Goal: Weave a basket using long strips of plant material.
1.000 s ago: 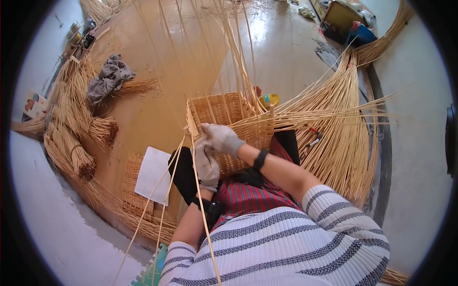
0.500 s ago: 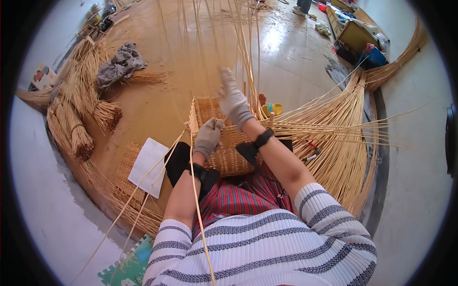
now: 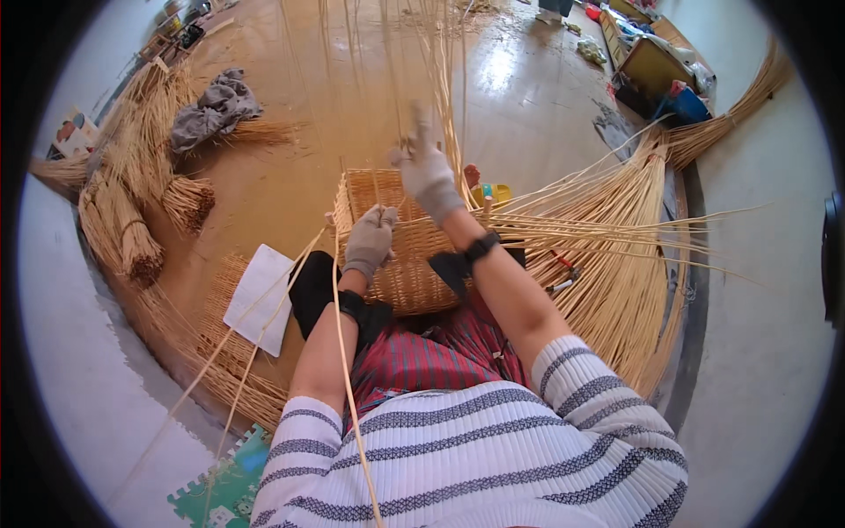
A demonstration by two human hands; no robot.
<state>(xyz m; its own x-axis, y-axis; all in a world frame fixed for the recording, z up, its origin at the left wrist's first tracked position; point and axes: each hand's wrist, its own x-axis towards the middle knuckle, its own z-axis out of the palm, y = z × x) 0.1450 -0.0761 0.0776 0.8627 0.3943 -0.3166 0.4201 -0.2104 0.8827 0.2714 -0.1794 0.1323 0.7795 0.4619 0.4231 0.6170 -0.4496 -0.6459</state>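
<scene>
A woven wicker basket (image 3: 409, 277) is at my lap, its tall upright strands rising past its rim. My left hand (image 3: 370, 238), in a pale work glove, is closed at the near rim, pinching a thin wicker strand (image 3: 377, 189). Above the rim, just to the right, my right hand (image 3: 429, 176) is raised in a matching glove. Its fingers are stretched apart and partly blurred, among the upright strands; I see nothing held. One long strand (image 3: 345, 370) runs from the basket's left corner down over my left forearm.
Loose wicker rods (image 3: 616, 282) fan out at right, with red-handled pliers (image 3: 563, 262) on them. Bundled rods (image 3: 123, 220) and a grey cloth (image 3: 216, 110) are at left. A white sheet (image 3: 260, 299) lies by a woven panel (image 3: 224, 317). A person's legs (image 3: 553, 11) show far off.
My right hand's fingers have spread from a flatter, upright pose. My left hand keeps its pinch at the rim. The whole view has shifted slightly.
</scene>
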